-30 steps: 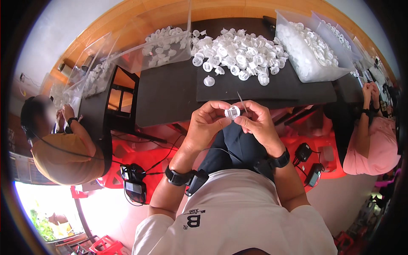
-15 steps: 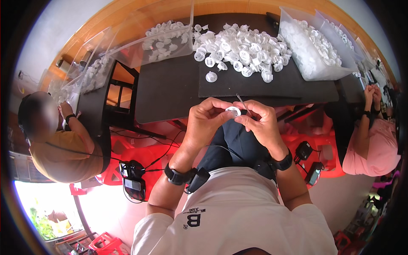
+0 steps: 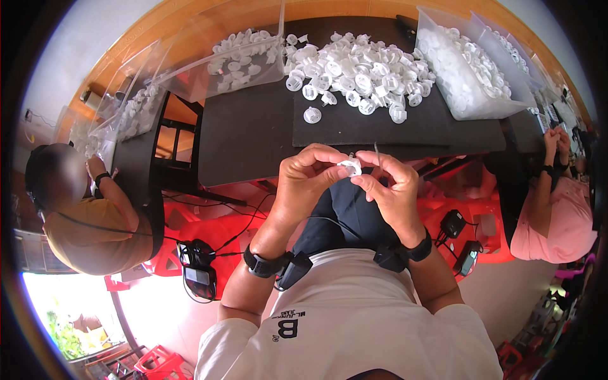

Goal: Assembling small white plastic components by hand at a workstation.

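Just off the table's front edge, my left hand (image 3: 310, 179) pinches a small round white plastic part (image 3: 349, 167) between thumb and fingers. My right hand (image 3: 394, 183) is closed beside it, its fingertips at the part's right side. A thin grey rod-like tool (image 3: 377, 149) sticks up from between the right fingers; its exact kind is too small to tell. Beyond my hands, a large heap of similar white parts (image 3: 361, 73) lies on a dark mat (image 3: 342, 132). One loose part (image 3: 312, 114) sits nearest to me, apart from the heap.
Clear plastic bins of white parts stand at the left (image 3: 218, 69) and right (image 3: 468, 104) of the dark table (image 3: 244, 126). A person in a tan shirt (image 3: 95, 237) works at left, another in pink (image 3: 551, 221) at right. Cables and black devices (image 3: 197, 269) lie on red stools.
The white part has turned between my fingers. The thin tool has swung from leaning left to nearly upright, and my right hand has moved slightly right.
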Demonstrator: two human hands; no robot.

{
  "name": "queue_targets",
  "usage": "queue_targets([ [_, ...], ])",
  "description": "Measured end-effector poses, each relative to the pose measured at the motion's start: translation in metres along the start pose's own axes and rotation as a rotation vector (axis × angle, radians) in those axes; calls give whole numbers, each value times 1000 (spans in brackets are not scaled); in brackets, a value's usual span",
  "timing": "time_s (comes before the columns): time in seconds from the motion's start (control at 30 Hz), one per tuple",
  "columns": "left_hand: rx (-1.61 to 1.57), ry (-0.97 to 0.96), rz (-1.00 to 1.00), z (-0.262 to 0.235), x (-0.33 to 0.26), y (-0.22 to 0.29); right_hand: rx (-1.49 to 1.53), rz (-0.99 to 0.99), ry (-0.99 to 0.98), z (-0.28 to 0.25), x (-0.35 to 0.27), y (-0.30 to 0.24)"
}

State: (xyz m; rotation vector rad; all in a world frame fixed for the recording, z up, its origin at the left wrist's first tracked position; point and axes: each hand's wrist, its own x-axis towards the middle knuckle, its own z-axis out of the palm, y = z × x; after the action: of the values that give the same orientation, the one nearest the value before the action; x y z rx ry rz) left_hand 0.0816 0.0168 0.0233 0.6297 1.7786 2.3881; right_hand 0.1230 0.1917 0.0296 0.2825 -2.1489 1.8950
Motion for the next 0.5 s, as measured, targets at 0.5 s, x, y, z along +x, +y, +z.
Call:
queue_targets([
  [0.5,90,-39,58,-8,0,9,109,54,-110,-3,6,0],
])
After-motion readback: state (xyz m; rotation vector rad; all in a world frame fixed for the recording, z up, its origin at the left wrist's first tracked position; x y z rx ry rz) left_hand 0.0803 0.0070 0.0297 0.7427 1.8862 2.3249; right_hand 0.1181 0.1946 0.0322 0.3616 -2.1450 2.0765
